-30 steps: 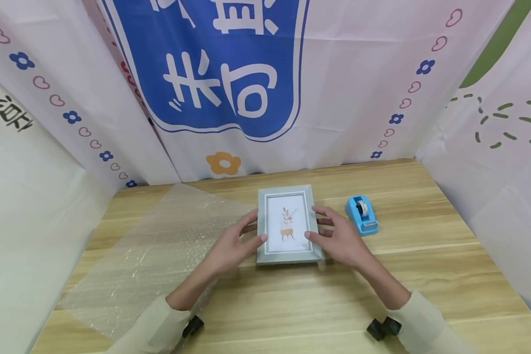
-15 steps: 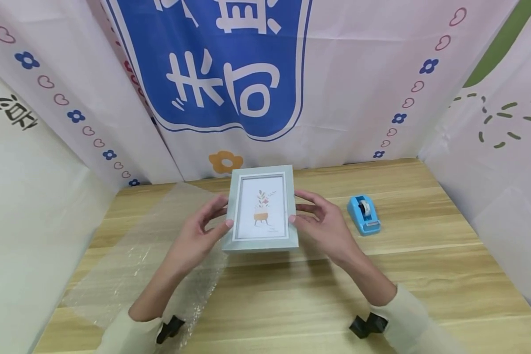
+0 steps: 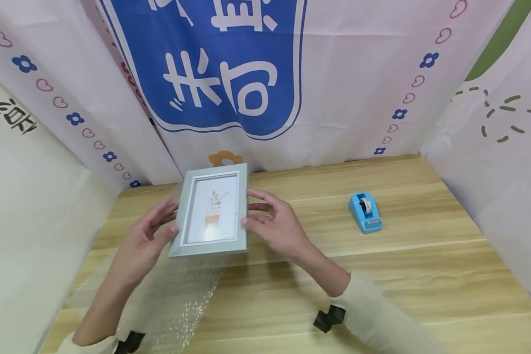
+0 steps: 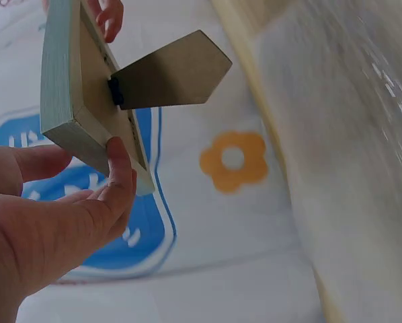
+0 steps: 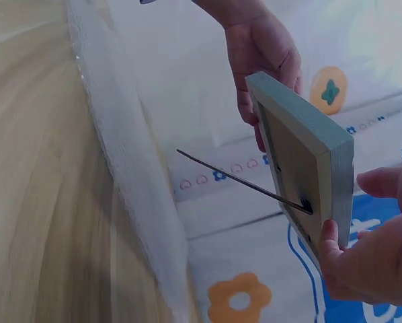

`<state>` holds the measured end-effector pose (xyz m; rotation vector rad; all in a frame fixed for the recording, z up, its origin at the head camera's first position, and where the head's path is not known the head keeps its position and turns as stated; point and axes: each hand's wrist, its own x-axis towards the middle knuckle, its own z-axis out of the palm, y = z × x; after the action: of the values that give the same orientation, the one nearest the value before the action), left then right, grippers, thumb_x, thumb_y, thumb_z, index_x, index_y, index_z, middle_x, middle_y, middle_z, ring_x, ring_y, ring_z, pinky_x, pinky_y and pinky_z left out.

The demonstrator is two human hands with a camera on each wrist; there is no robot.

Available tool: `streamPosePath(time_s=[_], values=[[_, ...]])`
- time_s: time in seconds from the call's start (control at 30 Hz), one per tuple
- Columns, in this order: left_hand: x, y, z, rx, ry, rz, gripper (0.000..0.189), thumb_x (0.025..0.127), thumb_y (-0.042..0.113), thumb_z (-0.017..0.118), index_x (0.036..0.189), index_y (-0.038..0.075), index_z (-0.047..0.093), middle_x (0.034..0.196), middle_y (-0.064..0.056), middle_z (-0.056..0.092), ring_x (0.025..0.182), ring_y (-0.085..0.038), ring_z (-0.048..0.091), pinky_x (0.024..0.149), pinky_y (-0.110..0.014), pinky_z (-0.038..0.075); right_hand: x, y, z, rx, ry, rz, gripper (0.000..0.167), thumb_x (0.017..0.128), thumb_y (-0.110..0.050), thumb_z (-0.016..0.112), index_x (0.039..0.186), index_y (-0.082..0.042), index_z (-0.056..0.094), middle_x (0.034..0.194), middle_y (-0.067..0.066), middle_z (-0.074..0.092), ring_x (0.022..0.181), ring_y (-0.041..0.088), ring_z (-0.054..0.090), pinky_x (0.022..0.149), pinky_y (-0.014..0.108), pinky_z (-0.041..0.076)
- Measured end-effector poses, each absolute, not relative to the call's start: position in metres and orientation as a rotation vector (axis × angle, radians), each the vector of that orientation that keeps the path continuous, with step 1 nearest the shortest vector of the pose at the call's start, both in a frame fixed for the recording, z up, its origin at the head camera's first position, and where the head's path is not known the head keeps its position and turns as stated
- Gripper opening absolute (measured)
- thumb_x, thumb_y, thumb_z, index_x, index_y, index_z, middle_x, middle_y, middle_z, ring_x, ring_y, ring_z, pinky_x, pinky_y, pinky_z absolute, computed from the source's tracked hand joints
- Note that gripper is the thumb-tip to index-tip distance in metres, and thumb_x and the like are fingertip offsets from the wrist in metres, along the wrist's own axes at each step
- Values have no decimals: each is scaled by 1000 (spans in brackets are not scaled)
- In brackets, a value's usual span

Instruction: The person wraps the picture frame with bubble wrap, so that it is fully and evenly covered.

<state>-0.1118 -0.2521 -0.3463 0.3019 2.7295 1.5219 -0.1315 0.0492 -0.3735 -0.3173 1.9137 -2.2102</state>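
Note:
Both hands hold a pale grey-green picture frame (image 3: 212,209) up off the table, tilted, with a potted-plant print facing the head camera. The left hand (image 3: 139,246) grips its left edge, thumb at the front border and fingers behind. At the opposite edge the right hand (image 3: 279,226) pinches the border the same way. In the left wrist view a flat stand leg (image 4: 177,70) sticks out from the frame's back. Beneath the picture frame lies a sheet of clear bubble wrap (image 3: 172,305), partly hidden by the frame and the left forearm.
A blue tape dispenser (image 3: 365,212) with a roll in it stands on the wooden table (image 3: 402,255) to the right. Printed white cloth (image 3: 336,98) walls off the table's back and sides. Black cameras sit at both wrists.
The hands have lifted the picture frame off the table and carried it left, from beside the tape dispenser to over the bubble wrap. The dispenser stays put.

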Motion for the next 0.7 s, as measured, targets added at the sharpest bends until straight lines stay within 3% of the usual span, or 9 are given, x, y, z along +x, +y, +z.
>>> streamPosePath(time_s=[0.1,0.27,0.53,0.7], values=[[-109,-272,-348,279,2778,1474,68,110,9,59,170,10,29,165,-26,46,127,19,49,100,-1,43,-134,31,-376,-355,1890,-2206,66,96,4,74,156,-13,55,153,12,56,133,35,64,102,31,61],[-109,-300,-354,270,2882,1385,71,108,4,62,170,8,28,162,-26,50,123,23,50,98,1,43,-137,4,-384,-400,1853,-2225,67,95,6,75,156,-13,55,152,13,55,127,33,68,100,30,62],[-103,-336,-358,298,2976,1328,75,105,-1,64,170,11,29,155,17,59,122,24,54,98,2,40,-139,-32,-401,-440,1785,-2243,70,92,8,76,155,-13,54,156,11,51,125,29,68,99,26,61],[-103,-359,-360,267,2989,1315,77,104,-3,64,171,11,29,146,30,58,119,25,54,94,3,42,-139,-55,-407,-420,1770,-2216,73,90,7,79,155,-17,56,155,6,53,120,22,70,97,23,61]])
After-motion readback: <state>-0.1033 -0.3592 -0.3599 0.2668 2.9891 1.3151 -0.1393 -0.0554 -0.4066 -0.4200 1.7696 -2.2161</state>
